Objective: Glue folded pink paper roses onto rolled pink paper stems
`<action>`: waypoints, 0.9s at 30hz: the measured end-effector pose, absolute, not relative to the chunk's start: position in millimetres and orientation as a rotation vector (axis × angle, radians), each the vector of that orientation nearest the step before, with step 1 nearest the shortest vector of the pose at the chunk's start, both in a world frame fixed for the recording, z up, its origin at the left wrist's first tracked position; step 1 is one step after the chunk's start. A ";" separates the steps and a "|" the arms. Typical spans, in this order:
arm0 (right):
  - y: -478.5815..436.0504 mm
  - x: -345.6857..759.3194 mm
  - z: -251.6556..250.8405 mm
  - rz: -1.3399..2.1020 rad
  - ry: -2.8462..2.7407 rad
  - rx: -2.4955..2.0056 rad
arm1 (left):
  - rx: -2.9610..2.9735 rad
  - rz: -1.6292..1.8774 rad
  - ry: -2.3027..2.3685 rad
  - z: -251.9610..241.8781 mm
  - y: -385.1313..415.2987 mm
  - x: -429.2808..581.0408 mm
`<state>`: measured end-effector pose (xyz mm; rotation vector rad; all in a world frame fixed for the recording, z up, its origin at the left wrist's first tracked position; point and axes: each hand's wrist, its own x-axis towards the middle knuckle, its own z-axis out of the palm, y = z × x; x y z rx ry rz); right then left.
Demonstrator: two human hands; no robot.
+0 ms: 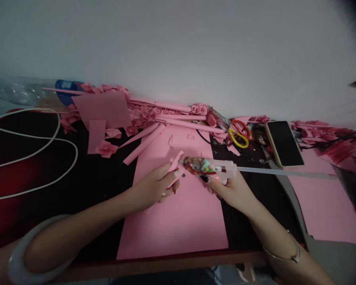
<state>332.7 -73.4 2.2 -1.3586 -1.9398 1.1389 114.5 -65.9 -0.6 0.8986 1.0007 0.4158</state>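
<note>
In my left hand (pixel 163 181) is a narrow folded strip of pink paper (pixel 177 159), pinched between thumb and fingers. My right hand (pixel 231 192) grips a white glue gun (pixel 224 166) with a coloured, crusted front end. Its nozzle points left and comes close to the strip; whether they touch I cannot tell. A small red light glows on the gun, and a long translucent glue stick (pixel 269 171) sticks out of its back. Beneath both hands lies a large pink paper sheet (pixel 178 229) with small pen marks near its far end.
Rolled pink paper tubes (pixel 148 143) and folded paper flowers (pixel 145 114) pile up along the wall. Scissors (pixel 239 134) with red and yellow handles and a phone (pixel 284 142) lie right of them. A white cable (pixel 59 138) loops at left, near a plastic bottle (pixel 20 91). More pink sheets (pixel 326 209) lie at right.
</note>
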 end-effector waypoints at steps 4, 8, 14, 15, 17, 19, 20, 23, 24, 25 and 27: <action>-73.5 331.6 3.2 1.186 -1.861 -1.365 | 0.899 0.432 0.996 -1.0 -66.2 114.0; -73.3 329.7 3.8 1.240 -1.759 -1.377 | 0.893 0.420 0.995 0.2 -66.4 113.5; -71.3 328.3 6.0 1.356 -1.680 -1.314 | 0.895 0.409 1.026 3.1 -66.7 115.3; -70.7 328.2 6.6 1.385 -1.669 -1.289 | 0.898 0.402 1.027 2.8 -66.7 115.4; -69.5 328.4 7.5 1.428 -1.649 -1.252 | 0.908 0.401 1.028 1.7 -66.6 115.4; -68.7 329.1 7.7 1.442 -1.642 -1.242 | 0.916 0.409 1.030 0.5 -66.4 114.7; -68.5 329.6 7.4 1.440 -1.644 -1.240 | 0.919 0.413 1.030 0.0 -66.3 114.3; -68.8 331.6 6.1 1.399 -1.657 -1.246 | 0.932 0.414 1.010 -1.1 -66.5 113.0; -69.0 332.2 5.7 1.389 -1.663 -1.247 | 0.941 0.419 1.001 -1.4 -66.7 112.8; -69.2 332.7 5.4 1.381 -1.665 -1.252 | 0.948 0.424 0.996 -1.9 -66.9 112.6; -69.4 333.5 5.0 1.386 -1.673 -1.270 | 0.954 0.430 0.999 -2.9 -67.3 112.5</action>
